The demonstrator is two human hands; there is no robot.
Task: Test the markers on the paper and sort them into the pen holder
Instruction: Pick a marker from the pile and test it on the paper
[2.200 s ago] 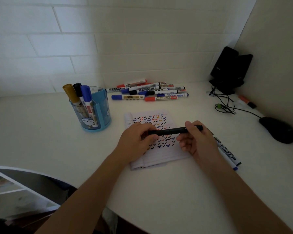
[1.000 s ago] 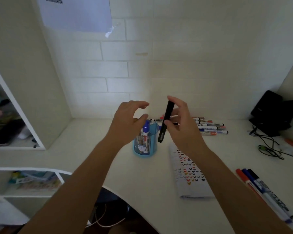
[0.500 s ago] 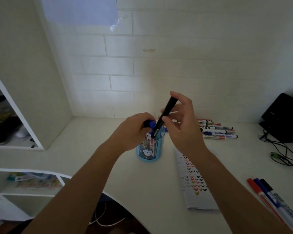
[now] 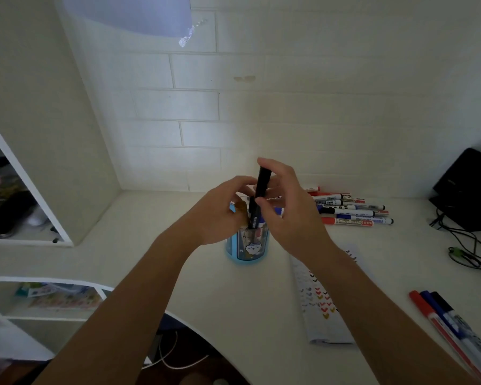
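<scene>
My right hand [image 4: 286, 212] pinches a black marker [image 4: 262, 182] between thumb and fingers. The marker stands almost upright, its lower end inside the blue pen holder [image 4: 247, 248] on the white desk. My left hand [image 4: 217, 215] is at the holder's top left, fingers curled around the tops of the markers standing there; a gold cap [image 4: 242, 207] shows between them. The paper [image 4: 322, 304] with rows of coloured check marks lies to the right of the holder, partly under my right forearm.
A pile of several markers [image 4: 350, 212] lies by the back wall, right of the holder. Three more markers [image 4: 450, 323] lie at the desk's right front. A black device [image 4: 467, 187] and cables [image 4: 467, 245] are at far right. An open shelf [image 4: 25, 190] stands on the left.
The right hand carried the black marker from above the paper up over the holder and lowered its end in. The left hand let go of the marker and moved onto the holder's markers.
</scene>
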